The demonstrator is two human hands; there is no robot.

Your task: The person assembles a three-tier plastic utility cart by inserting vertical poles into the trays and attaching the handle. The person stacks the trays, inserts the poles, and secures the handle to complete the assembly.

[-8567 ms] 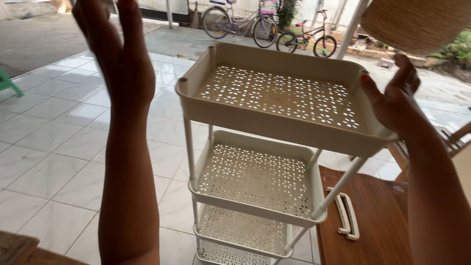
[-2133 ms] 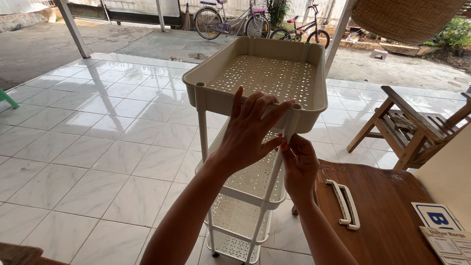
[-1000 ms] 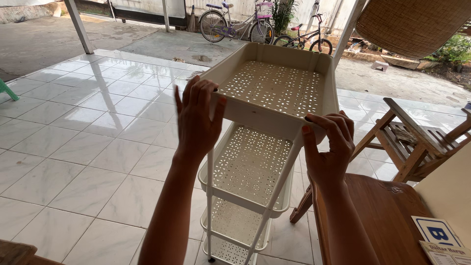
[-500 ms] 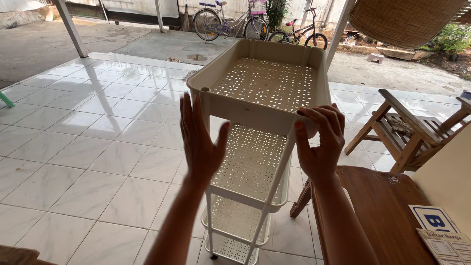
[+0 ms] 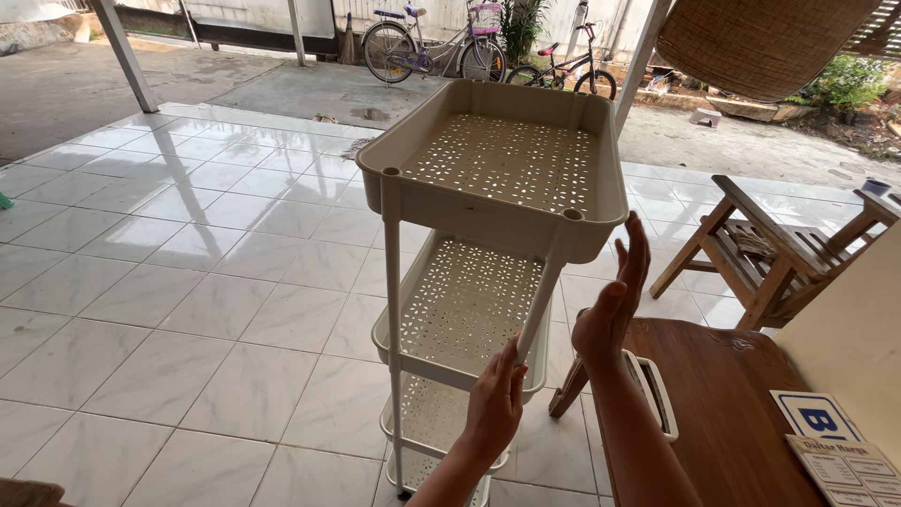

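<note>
My left hand (image 5: 496, 404) grips the cart's (image 5: 497, 178) front post (image 5: 540, 310); my right hand (image 5: 612, 305), released, hovers at its three o'clock.

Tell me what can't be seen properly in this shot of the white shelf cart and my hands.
Head view only:
- Bottom tier of the three-tier cart: mostly hidden by the middle tier and left hand; its feet are cut off by the lower edge.
- Left hand: whether it grips the near right post is unclear.
- White handle on the wooden table: partly behind the right hand.
- Bicycles: too small for detail.
</note>
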